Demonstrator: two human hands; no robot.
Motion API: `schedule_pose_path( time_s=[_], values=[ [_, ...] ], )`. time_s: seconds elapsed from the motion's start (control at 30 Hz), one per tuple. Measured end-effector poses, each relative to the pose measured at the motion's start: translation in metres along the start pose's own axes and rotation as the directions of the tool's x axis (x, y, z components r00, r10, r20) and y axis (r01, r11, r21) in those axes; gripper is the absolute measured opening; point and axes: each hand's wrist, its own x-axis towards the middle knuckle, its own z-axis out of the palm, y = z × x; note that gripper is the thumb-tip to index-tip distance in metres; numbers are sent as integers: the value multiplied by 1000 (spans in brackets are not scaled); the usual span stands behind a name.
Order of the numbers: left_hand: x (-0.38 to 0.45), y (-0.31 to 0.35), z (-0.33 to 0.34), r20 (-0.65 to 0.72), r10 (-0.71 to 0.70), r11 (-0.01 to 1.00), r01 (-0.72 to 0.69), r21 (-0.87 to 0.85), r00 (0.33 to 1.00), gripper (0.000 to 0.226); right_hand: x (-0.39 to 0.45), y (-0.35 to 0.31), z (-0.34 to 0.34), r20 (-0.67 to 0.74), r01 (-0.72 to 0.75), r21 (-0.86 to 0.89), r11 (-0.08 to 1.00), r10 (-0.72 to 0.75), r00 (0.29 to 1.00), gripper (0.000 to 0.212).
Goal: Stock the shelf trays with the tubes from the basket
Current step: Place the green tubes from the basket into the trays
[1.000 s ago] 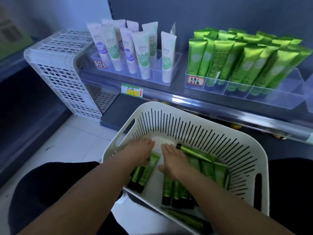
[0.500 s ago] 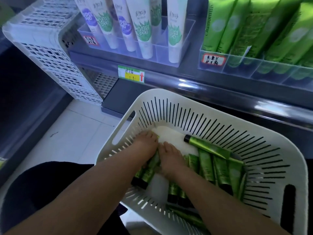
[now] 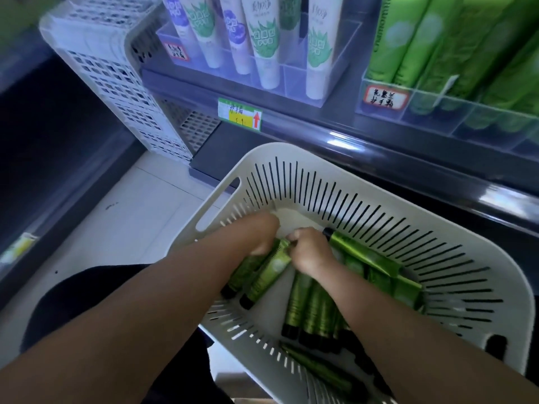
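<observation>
While deep in the white basket (image 3: pixel 344 182), left hand (image 3: pixel 262 234) and right hand (image 3: pixel 312 255) both curl fingers (image 3: pixel 294 236) round two green tubes (image 3: pixel 269 271). More tubes (image 3: pixel 310 309) just behind the right fingers. Shelf trays (image 3: pixel 437 112) well ahead.

Single head view — looks steeply down, close over basket (image 3: pixel 481 275); shelf edge (image 3: pixel 379 147) fills top.

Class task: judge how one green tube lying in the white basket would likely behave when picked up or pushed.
The green tube looks glossy, so probably a bit slippery. Its flattened crimped end suggests a soft, slightly bendy body. The round black cap end may let it roll in the basket.
</observation>
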Motion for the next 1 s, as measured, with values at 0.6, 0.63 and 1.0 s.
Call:
schedule_pose_path(
  time_s=[0.6, 0.63, 1.0],
  values=[
    [-132, 103, -91, -656, 23, 972, -172, -163, 754, 16, -139, 1, -184, -446, 187, -346, 920, -336, 829, 10],
    [-139, 111, -99, -686, 43, 973, -186, -137, 726, 15, -150, 2, -196, -480, 189, -349, 918, -348, 805, 11],
    [-190, 200, -191, -873, 190, 894, -446, -35, 450, 19, -242, 14, -317, -688, 43, -413, 910, -342, 640, 17]
  ],
)
